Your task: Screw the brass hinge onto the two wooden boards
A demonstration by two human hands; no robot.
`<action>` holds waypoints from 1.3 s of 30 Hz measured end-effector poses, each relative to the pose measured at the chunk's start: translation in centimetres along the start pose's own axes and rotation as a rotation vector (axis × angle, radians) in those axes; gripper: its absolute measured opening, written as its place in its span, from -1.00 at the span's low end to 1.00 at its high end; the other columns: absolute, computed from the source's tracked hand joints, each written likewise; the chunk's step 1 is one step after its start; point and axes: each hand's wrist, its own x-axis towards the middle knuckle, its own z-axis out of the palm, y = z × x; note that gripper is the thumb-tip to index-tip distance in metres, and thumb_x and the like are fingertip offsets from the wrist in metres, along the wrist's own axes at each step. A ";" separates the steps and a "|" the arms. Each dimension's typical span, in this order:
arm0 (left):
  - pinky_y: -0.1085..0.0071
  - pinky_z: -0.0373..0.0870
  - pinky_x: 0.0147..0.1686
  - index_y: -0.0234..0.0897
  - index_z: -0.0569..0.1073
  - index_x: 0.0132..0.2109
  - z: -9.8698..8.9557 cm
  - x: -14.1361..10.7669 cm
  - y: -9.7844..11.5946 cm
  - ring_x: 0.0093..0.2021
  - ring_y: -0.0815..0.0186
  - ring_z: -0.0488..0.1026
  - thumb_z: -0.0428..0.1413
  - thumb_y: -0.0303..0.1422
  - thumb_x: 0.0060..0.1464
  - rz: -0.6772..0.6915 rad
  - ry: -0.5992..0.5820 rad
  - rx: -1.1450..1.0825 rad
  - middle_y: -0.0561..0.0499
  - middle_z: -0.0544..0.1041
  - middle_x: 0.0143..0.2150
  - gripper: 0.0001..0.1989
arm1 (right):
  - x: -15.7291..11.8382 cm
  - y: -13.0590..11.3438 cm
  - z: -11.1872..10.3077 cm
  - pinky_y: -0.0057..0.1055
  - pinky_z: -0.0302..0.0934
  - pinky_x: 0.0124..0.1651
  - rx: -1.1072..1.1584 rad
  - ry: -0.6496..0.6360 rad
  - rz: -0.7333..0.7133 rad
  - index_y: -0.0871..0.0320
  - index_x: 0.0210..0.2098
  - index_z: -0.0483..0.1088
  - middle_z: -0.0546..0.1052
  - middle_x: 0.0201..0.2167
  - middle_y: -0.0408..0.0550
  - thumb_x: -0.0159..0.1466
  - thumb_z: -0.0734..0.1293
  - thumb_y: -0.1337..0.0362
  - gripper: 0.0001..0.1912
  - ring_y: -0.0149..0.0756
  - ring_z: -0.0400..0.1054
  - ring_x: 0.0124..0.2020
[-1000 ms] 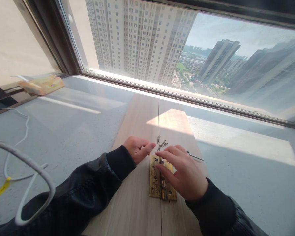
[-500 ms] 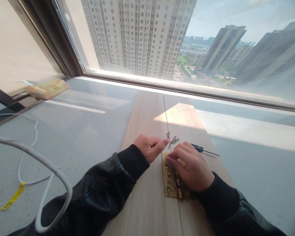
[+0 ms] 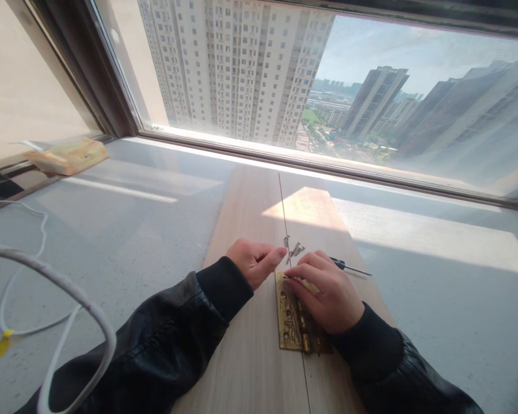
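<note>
Looks early: gold-toned hinge (image 3: 284,333) laid open across the seam (image 3: 282,198), several screws (image 3: 297,250) loose.

From here, hinge sits lower centre of frame, flat on the boards (image 3: 246,224); long axis runs near-vertical along the seam, top leaning slightly left. Screws lie just above it, unfitted; screwdriver (image 3: 349,268) lies right, in neither hand. Right hand (image 3: 330,293) fingers bunch at hinge's upper-left corner, left hand (image 3: 255,263) curls beside; can't tell if either grips anything.
</note>
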 end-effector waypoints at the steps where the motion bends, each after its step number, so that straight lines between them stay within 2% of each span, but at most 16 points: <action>1: 0.51 0.11 -0.57 -0.37 0.36 -0.61 0.0 0.0 0.0 -0.64 0.48 0.19 -0.15 -0.03 0.15 -0.001 -0.002 0.006 0.09 0.26 -0.72 -0.42 | 0.1 -0.1 0.1 -0.32 0.17 -0.31 -0.011 -0.004 0.011 0.16 -0.41 0.41 0.39 -0.45 -0.03 0.23 0.25 0.31 -0.87 -0.27 0.21 -0.36; 6: 0.53 0.13 -0.56 -0.36 0.36 -0.61 0.0 0.1 0.2 -0.64 0.48 0.20 -0.14 -0.05 0.15 0.013 -0.010 0.027 0.10 0.27 -0.72 -0.44 | 0.4 -0.5 0.5 -0.31 0.16 -0.33 -0.072 0.007 0.074 0.17 -0.53 0.35 0.37 -0.49 -0.03 0.23 0.26 0.18 -0.74 -0.26 0.21 -0.39; 9: 0.54 0.14 -0.56 -0.36 0.36 -0.61 -0.1 0.1 0.2 -0.64 0.49 0.21 -0.13 -0.08 0.15 0.022 -0.021 -0.005 0.10 0.28 -0.71 -0.46 | 0.3 0.1 -0.6 -0.28 0.21 -0.26 -0.113 0.024 0.123 0.16 -0.37 0.42 0.42 -0.43 -0.01 0.19 0.29 0.08 -0.74 -0.22 0.26 -0.34; 11: 0.54 0.14 -0.56 -0.36 0.37 -0.60 -0.1 0.1 0.2 -0.64 0.49 0.22 -0.13 -0.08 0.15 0.019 -0.026 -0.027 0.11 0.29 -0.71 -0.47 | 0.0 1.3 -2.0 -0.25 0.23 -0.20 -0.154 0.015 0.165 0.16 -0.22 0.44 0.47 -0.34 0.02 0.21 0.27 0.11 -0.72 -0.20 0.29 -0.28; 14: 0.54 0.15 -0.55 -0.36 0.37 -0.61 0.0 0.0 0.3 -0.64 0.49 0.22 -0.12 -0.08 0.14 -0.005 0.008 -0.037 0.11 0.28 -0.72 -0.47 | -0.6 3.8 -3.6 -0.12 0.24 -0.13 -0.232 -0.046 0.219 0.16 -0.16 0.46 0.51 -0.22 0.06 0.18 0.29 0.19 -0.72 -0.09 0.30 -0.20; 16: 0.54 0.14 -0.55 -0.35 0.36 -0.61 0.1 0.0 0.3 -0.65 0.49 0.21 -0.12 -0.09 0.14 -0.010 0.028 -0.038 0.11 0.28 -0.72 -0.47 | -0.9 5.4 -3.8 -0.08 0.24 -0.12 -0.249 -0.087 0.233 0.17 -0.11 0.45 0.52 -0.19 0.07 0.16 0.29 0.24 -0.69 -0.05 0.32 -0.17; 19: 0.53 0.11 -0.56 -0.35 0.36 -0.61 0.0 0.0 0.3 -0.65 0.49 0.19 -0.12 -0.08 0.13 0.003 0.021 -0.016 0.11 0.27 -0.72 -0.47 | -1.1 6.6 -3.5 -0.12 0.28 -0.15 -0.247 -0.137 0.241 0.18 -0.15 0.47 0.53 -0.25 0.06 0.16 0.26 0.29 -0.72 -0.08 0.37 -0.21; 21: 0.52 0.09 -0.57 -0.35 0.36 -0.61 -0.1 0.1 0.2 -0.64 0.49 0.16 -0.12 -0.06 0.13 -0.001 0.030 0.034 0.11 0.24 -0.71 -0.47 | -1.0 6.4 -3.8 -0.16 0.31 -0.19 -0.239 -0.142 0.251 0.18 -0.18 0.48 0.53 -0.28 0.07 0.16 0.26 0.28 -0.74 -0.10 0.39 -0.24; 24: 0.50 0.07 -0.55 -0.34 0.35 -0.61 -0.2 0.2 0.0 -0.63 0.48 0.13 -0.13 -0.06 0.13 -0.030 0.052 0.128 0.12 0.20 -0.70 -0.47 | -0.6 4.8 -5.5 -0.26 0.32 -0.34 -0.207 -0.096 0.275 0.18 -0.13 0.44 0.53 -0.29 0.04 0.20 0.25 0.21 -0.70 -0.22 0.40 -0.38; 25: 0.50 0.07 -0.55 -0.33 0.33 -0.61 -0.2 0.2 0.0 -0.62 0.48 0.12 -0.12 -0.06 0.13 -0.038 0.061 0.157 0.12 0.19 -0.70 -0.48 | -0.5 4.0 -6.3 -0.29 0.31 -0.38 -0.172 -0.066 0.284 0.15 -0.09 0.41 0.53 -0.31 0.01 0.23 0.22 0.18 -0.68 -0.28 0.39 -0.44; 29: 0.49 0.10 -0.53 -0.30 0.30 -0.59 -0.1 0.3 0.2 -0.60 0.46 0.13 -0.09 -0.09 0.10 -0.102 0.162 0.295 0.13 0.19 -0.67 -0.55 | -0.1 2.0 -8.4 -0.33 0.33 -0.32 0.298 0.152 0.376 0.09 -0.03 0.37 0.53 -0.29 -0.04 0.22 0.26 0.17 -0.67 -0.31 0.41 -0.36; 33: 0.40 0.26 -0.35 -0.28 0.41 -0.50 -1.3 1.0 -0.5 -0.44 0.35 0.34 -0.06 -0.18 0.06 -0.136 0.163 0.507 0.06 0.44 -0.53 -0.67 | 0.8 2.2 -8.4 -0.40 0.26 -0.47 0.686 0.299 0.461 0.11 -0.09 0.41 0.49 -0.33 -0.04 0.19 0.31 0.19 -0.70 -0.40 0.33 -0.48; 35: 0.17 0.25 -0.13 -0.26 0.48 -0.39 -2.5 1.4 -1.6 -0.20 0.14 0.39 0.00 -0.18 -0.01 -0.155 0.197 0.579 -0.03 0.53 -0.34 -0.73 | 1.7 2.7 -8.0 -0.42 0.24 -0.50 0.845 0.346 0.472 0.11 -0.11 0.42 0.48 -0.32 -0.04 0.17 0.34 0.21 -0.70 -0.40 0.33 -0.47; 36: 0.05 0.19 -0.04 -0.26 0.50 -0.25 -3.1 1.5 -2.3 -0.07 0.03 0.35 0.01 -0.16 -0.02 -0.182 0.236 0.628 -0.09 0.53 -0.18 -0.69 | 2.2 2.9 -7.7 -0.43 0.23 -0.51 0.898 0.359 0.464 0.11 -0.11 0.42 0.48 -0.33 -0.05 0.16 0.34 0.22 -0.71 -0.40 0.33 -0.47; 37: -0.01 0.14 0.02 -0.21 0.47 -0.08 -3.6 1.6 -3.1 0.04 -0.03 0.30 0.00 -0.13 0.00 -0.223 0.251 0.709 -0.12 0.47 -0.01 -0.60 | 2.7 3.0 -7.3 -0.43 0.22 -0.52 0.936 0.372 0.453 0.11 -0.12 0.43 0.48 -0.33 -0.05 0.16 0.34 0.23 -0.72 -0.40 0.33 -0.48; 39: -0.06 0.06 0.12 -0.23 0.24 0.20 -4.3 1.7 -4.6 0.21 -0.10 0.15 -0.02 -0.04 -0.01 -0.316 0.150 0.764 -0.22 0.19 0.26 -0.35 | 3.5 3.2 -6.2 -0.44 0.21 -0.53 0.993 0.416 0.439 0.11 -0.14 0.43 0.48 -0.36 -0.07 0.16 0.34 0.25 -0.74 -0.42 0.33 -0.50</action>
